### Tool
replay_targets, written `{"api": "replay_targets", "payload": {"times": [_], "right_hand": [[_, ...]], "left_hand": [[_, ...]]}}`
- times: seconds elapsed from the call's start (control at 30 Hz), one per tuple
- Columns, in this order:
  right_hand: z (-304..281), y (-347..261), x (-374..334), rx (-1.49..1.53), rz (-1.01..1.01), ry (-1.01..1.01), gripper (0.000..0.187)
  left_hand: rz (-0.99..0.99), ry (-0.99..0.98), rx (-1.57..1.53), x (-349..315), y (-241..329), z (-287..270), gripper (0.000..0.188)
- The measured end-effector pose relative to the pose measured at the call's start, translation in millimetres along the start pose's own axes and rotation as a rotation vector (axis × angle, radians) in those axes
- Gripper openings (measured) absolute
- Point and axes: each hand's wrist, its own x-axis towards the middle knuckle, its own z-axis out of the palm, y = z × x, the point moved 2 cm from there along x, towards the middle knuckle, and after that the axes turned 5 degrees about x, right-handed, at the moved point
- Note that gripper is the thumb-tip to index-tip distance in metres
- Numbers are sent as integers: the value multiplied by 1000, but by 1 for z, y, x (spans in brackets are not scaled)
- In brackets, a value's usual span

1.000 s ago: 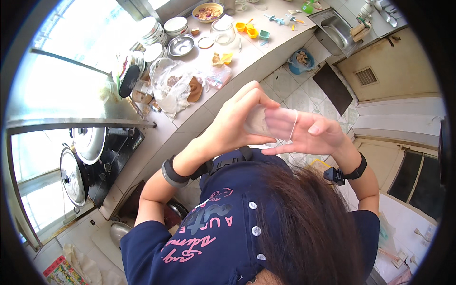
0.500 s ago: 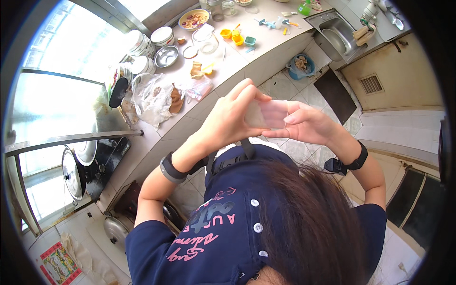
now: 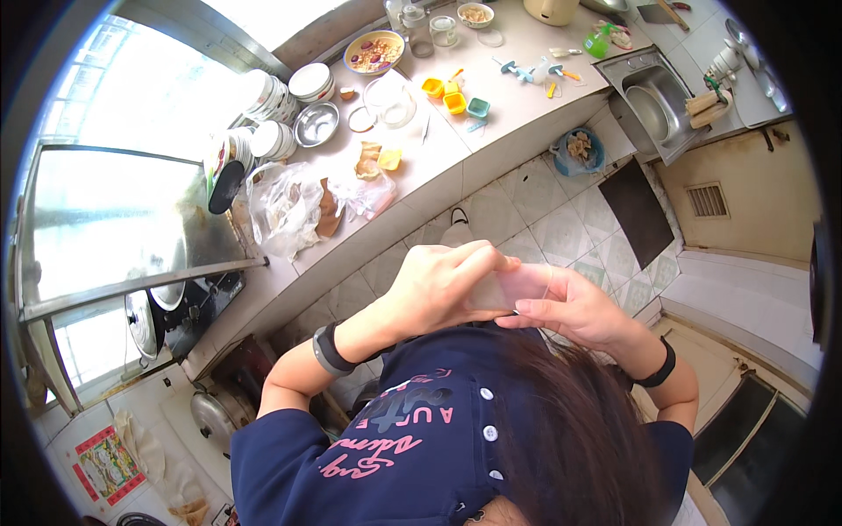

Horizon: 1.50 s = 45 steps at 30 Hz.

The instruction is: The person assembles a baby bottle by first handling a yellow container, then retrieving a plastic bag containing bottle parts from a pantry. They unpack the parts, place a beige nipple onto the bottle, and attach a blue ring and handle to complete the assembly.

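Off-white counter (image 3: 513,110): spans 10 to 1 o'clock of the hands, cluttered. Dark hair (image 3: 596,421), 5 o'clock, covers part of the navy shirt (image 3: 351,456). Steel sink (image 3: 664,81) and blue bin (image 3: 600,152): 1 o'clock. Crumpled clear plastic bag (image 3: 285,210) and steel bowl (image 3: 317,125): 10 o'clock. Left hand (image 3: 452,282): fingers curled, gripping one end of the translucent pouch (image 3: 519,287), which lies between the hands. Right hand (image 3: 583,309): at its 3 o'clock end, fingers bent; grip cannot be told. Yellow cup (image 3: 454,103): near 11 o'clock. Pouch's left end hidden by fingers; contents indistinct.
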Motion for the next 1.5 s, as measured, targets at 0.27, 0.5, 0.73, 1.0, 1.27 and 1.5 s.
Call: {"api": "replay_targets", "payload": {"times": [0.27,0.5,0.73,1.0,1.27,1.5], "right_hand": [[-21,-95,36,-141,-44,216,44],[-54,-205,81,-263,-62,313,46],[-108,-220,138,-318,-53,341,35],[-122,-251,188,-1262,-853,443,28],[-143,-268,195,-1463,-1144,-118,21],[-280,-312,232,-1391,-495,516,19]], "left_hand": [[176,87,-67,93,-71,-8,52],[-198,328,-174,130,-163,-54,56],[-484,415,-355,131,-221,-34,51],[-932,228,-1039,167,-238,28,69],[-1069,703,-1413,228,-216,32,57],[-907,602,-997,221,-220,17,46]]}}
